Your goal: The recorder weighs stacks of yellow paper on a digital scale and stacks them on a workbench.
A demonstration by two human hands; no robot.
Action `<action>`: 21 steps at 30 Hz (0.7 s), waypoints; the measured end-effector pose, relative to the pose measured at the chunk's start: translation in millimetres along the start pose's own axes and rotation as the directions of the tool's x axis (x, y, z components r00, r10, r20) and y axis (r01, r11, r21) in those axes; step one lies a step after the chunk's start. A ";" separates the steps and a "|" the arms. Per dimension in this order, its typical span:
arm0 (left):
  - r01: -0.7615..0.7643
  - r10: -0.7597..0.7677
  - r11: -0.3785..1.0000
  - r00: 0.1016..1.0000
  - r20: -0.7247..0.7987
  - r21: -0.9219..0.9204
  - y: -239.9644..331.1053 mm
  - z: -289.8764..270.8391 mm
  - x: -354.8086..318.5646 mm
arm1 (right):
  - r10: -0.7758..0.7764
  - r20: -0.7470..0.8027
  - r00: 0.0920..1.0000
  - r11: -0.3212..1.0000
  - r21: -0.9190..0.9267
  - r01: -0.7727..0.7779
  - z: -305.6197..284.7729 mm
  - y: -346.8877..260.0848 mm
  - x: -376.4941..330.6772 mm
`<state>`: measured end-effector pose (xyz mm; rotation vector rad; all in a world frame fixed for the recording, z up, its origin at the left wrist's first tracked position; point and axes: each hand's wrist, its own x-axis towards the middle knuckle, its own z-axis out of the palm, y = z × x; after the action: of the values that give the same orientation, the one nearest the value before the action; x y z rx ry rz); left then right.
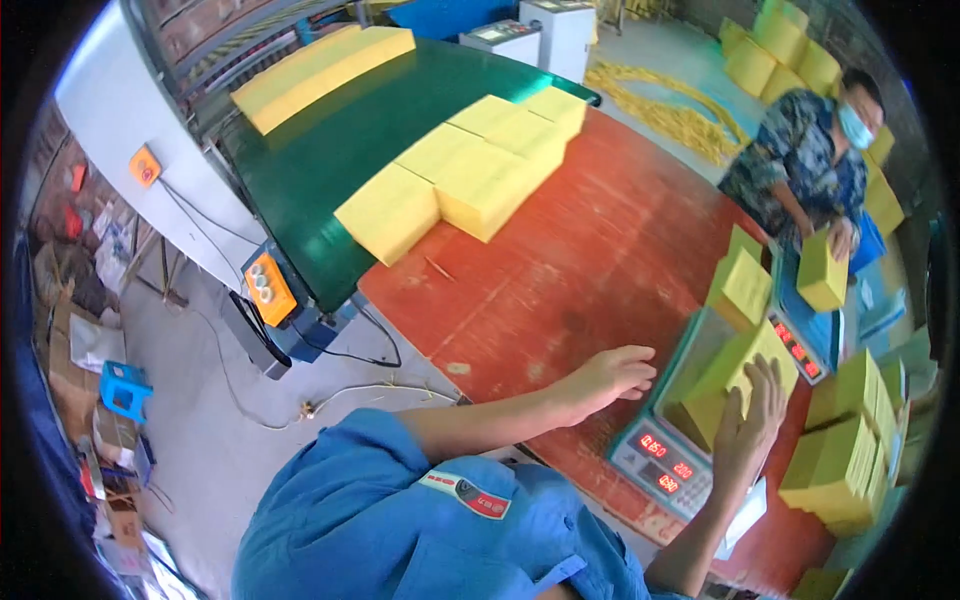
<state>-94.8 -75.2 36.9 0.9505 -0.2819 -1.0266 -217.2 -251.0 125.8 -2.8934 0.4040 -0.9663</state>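
My right hand [757,410] lies with spread fingers against the near side of a yellow stack of paper-like sheets [712,402], which rests on a digital scale [655,462] with a red-lit display. To its left, my left hand [618,376] hovers at the scale's left edge, fingers stretched out and holding nothing. Just beyond, at the far end of the scale, stands another yellow stack [743,288]. A second scale [797,345] with red digits sits to the right. Across from me a masked co-worker [800,165] in camouflage clothing has their hands on a yellow block [823,270].
Several yellow blocks [470,165] sit where a green conveyor belt [300,205] meets the red-brown table [530,290]. More yellow stacks [840,465] stand at the right. An orange control box [268,287] and its cables are by the belt's near corner. A blue stool [124,391] stands at left.
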 end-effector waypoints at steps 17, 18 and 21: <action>0.361 0.836 -0.151 0.544 -0.076 0.920 167.2 -288.2 -0.9 | -0.496 0.093 0.864 0.750 0.548 0.371 397.8 -313.9 260.9; 0.361 0.832 -0.140 0.547 -0.088 0.922 164.3 -291.8 1.3 | -0.479 0.139 0.867 0.804 0.465 0.370 407.0 -318.0 262.1; 0.418 0.822 -0.202 0.564 -0.079 0.886 159.3 -294.3 1.9 | -0.529 0.057 0.847 0.779 0.429 0.457 417.0 -312.6 259.0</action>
<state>180.0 109.6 -11.8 2.6427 -0.5366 0.6025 302.2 -28.0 -12.9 -2.6928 -0.5464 -0.7113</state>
